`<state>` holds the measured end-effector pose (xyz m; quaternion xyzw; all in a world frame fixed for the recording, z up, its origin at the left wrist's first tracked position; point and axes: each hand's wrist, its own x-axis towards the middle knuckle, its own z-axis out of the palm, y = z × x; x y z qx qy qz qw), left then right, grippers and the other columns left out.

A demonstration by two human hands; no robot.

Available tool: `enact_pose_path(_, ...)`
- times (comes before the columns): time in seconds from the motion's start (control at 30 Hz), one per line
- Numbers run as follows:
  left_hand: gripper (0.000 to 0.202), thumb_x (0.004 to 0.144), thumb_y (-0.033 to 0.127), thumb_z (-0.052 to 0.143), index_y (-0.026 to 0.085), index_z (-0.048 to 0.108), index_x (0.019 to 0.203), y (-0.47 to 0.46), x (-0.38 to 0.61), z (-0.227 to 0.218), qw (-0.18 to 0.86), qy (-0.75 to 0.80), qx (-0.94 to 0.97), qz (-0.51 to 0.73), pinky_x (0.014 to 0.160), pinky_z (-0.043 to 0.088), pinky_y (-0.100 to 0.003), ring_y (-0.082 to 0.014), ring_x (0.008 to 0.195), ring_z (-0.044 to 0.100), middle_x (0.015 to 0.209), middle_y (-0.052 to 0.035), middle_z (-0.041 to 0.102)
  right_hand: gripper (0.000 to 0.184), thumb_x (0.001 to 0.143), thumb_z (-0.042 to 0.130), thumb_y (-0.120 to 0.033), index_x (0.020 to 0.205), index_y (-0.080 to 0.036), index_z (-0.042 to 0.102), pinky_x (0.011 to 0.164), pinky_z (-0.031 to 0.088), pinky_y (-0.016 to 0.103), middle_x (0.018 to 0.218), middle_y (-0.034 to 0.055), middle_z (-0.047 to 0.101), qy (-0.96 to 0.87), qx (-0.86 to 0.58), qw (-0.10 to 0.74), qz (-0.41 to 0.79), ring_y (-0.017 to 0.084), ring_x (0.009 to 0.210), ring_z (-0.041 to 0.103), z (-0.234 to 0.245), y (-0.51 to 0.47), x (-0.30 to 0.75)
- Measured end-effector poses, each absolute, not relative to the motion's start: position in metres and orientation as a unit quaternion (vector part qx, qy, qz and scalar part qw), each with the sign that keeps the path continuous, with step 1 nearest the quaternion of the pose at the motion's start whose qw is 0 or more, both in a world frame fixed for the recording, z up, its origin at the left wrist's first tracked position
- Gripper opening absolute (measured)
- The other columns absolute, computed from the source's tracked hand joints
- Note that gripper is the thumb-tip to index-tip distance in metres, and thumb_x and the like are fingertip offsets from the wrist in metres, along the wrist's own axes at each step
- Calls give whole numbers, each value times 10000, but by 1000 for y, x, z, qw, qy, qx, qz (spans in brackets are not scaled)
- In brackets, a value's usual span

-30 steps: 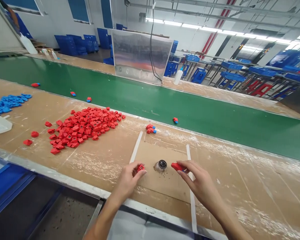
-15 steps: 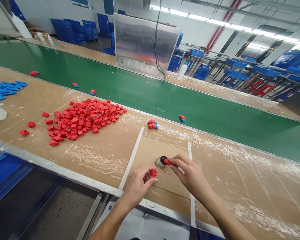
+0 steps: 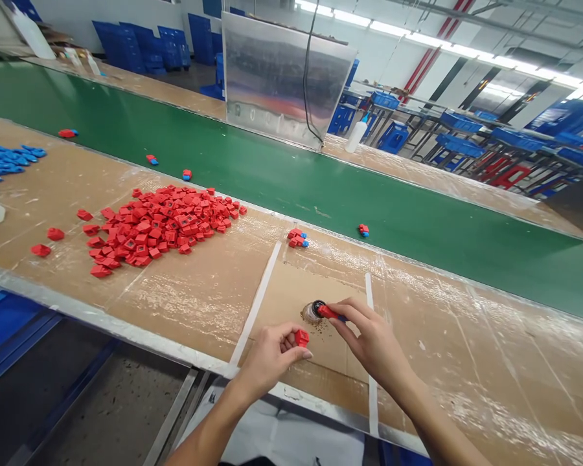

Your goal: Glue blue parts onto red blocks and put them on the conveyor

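Observation:
My right hand (image 3: 372, 336) is shut on a red plastic part with a blue end (image 3: 328, 313), pressing its red tip against a small round black-and-metal device (image 3: 313, 311). Dark shavings are scattered around that device on a cardboard sheet (image 3: 315, 285). My left hand (image 3: 269, 357) pinches a small red plastic block (image 3: 301, 337) between its fingertips, just left of and below the device. The two hands are close together but apart.
A large pile of red plastic blocks (image 3: 160, 226) lies on the brown bench to the left, with blue parts (image 3: 4, 162) beyond it. A few joined red-and-blue parts (image 3: 296, 238) lie at the bench's far edge, beside a green conveyor belt (image 3: 291, 188).
My right hand has moved left, bringing the red-and-blue part from beside the round device onto it. My left hand has shifted slightly right, and the view has tilted.

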<state>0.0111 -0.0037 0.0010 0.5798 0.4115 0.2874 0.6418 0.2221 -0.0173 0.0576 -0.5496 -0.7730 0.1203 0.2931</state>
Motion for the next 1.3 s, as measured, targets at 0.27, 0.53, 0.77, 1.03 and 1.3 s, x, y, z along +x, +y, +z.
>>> enact_pose_path(0.27, 294, 723, 303, 745, 147, 673, 960, -7, 15, -3, 745, 352, 506, 256, 520, 443, -214, -93, 532, 512, 647, 50, 530, 187, 979, 531, -315, 1102, -216, 631, 715, 518, 313, 996, 78, 664, -711, -567, 355, 216, 192, 806, 625, 65, -45, 214)
enact_pose_path(0.53, 308, 736, 357, 747, 131, 697, 939, -3, 13, 4, 754, 335, 515, 231, 533, 447, -215, -94, 547, 523, 642, 41, 543, 178, 980, 526, -276, 1113, -210, 626, 758, 516, 311, 996, 80, 650, -704, -551, 345, 286, 198, 854, 624, 48, -58, 202)
enact_pose_path(0.77, 254, 770, 284, 665, 146, 693, 982, -4, 8, -1, 746, 341, 536, 200, 540, 444, -220, -113, 564, 534, 653, 26, 559, 217, 1004, 442, -248, 1070, -219, 647, 743, 513, 303, 940, 76, 599, -731, -528, 316, 293, 199, 841, 612, 45, -62, 198)
enact_pose_path(1.03, 167, 804, 227, 559, 156, 668, 909, 1, 1, 7, 712, 318, 608, 146, 549, 428, -207, -113, 575, 519, 648, 27, 545, 245, 1008, 379, -192, 1052, -220, 618, 693, 485, 284, 883, 61, 524, -747, -532, 290, 272, 180, 777, 549, 45, -69, 185)
enact_pose_path(1.3, 116, 792, 214, 570, 147, 643, 854, 3, 5, 5, 719, 308, 609, 133, 554, 428, -209, -101, 585, 502, 669, 29, 542, 256, 1006, 365, -188, 1047, -195, 618, 681, 492, 290, 885, 72, 544, -753, -551, 295, 207, 190, 780, 563, 44, -74, 174)
